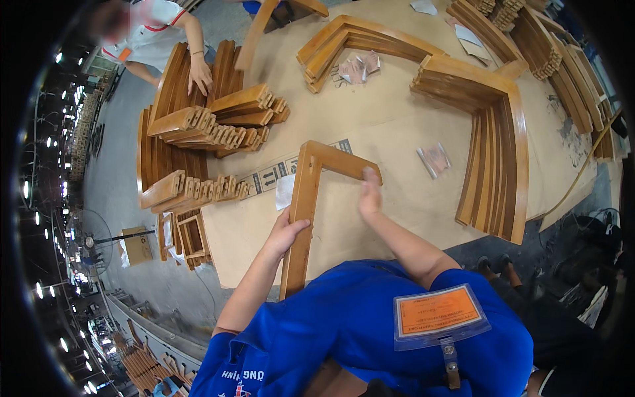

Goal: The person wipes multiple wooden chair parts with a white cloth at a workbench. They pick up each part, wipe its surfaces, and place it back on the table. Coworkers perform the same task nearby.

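An L-shaped brown wooden frame piece (305, 198) stands tilted in front of me, its long leg reaching down to my blue shirt. My left hand (288, 233) is closed around that long leg, thumb on the near face. At the free end of the short arm is my right hand (371, 195), its fingers upright against the wood and smeared by motion. Whether anything lies between those fingers and the wood cannot be made out. Just behind the long leg a small pale sheet (285, 191) lies on the cardboard-covered table (377, 245).
Stacks of similar wooden frames stand at the left (178, 142), far middle (354, 36) and right (496, 126). Crumpled sheets (433, 160) lie on the cardboard. Across the table, a co-worker's hand (200, 73) rests on the left stack. A fan (89, 242) stands at far left.
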Tool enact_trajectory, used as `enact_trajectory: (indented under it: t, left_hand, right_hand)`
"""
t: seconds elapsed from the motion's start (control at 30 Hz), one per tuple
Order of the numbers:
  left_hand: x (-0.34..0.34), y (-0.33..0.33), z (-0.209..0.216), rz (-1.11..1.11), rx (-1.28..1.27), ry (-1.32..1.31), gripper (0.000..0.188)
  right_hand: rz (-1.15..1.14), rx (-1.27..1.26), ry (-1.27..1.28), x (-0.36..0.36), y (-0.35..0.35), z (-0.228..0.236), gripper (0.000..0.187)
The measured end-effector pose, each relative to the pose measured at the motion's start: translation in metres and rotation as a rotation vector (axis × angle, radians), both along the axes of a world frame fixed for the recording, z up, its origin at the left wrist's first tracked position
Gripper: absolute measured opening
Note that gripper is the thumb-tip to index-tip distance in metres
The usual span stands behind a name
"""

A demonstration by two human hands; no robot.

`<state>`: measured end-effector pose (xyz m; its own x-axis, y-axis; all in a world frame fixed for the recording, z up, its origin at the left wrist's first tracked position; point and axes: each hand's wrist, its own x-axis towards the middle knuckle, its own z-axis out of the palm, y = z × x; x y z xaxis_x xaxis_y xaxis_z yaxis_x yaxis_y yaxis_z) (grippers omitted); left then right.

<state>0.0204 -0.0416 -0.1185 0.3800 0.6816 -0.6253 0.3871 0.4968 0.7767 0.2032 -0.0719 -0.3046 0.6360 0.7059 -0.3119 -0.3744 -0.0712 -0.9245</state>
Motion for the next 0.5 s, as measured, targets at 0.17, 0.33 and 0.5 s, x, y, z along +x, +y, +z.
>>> enact_trajectory:
  t: [0.17,0.33,0.5]
  left_hand:
    - [-0.002,0.002,0.0,-0.025,-0.007,0.008,0.049]
    - [-0.005,0.006,-0.006,-0.018,-0.005,-0.007,0.047]
    - [-0.016,0.008,-0.006,-0.285,0.297,0.004,0.055]
  right_hand:
    - [0.298,-0.222,-0.549,0.011,-0.008,-0.026,0.045]
    - [0.254,-0.318,-0.502,0.027,-0.016,-0.043,0.041]
    - [0.413,-0.391,-0.522,0.116,-0.03,-0.022,0.035]
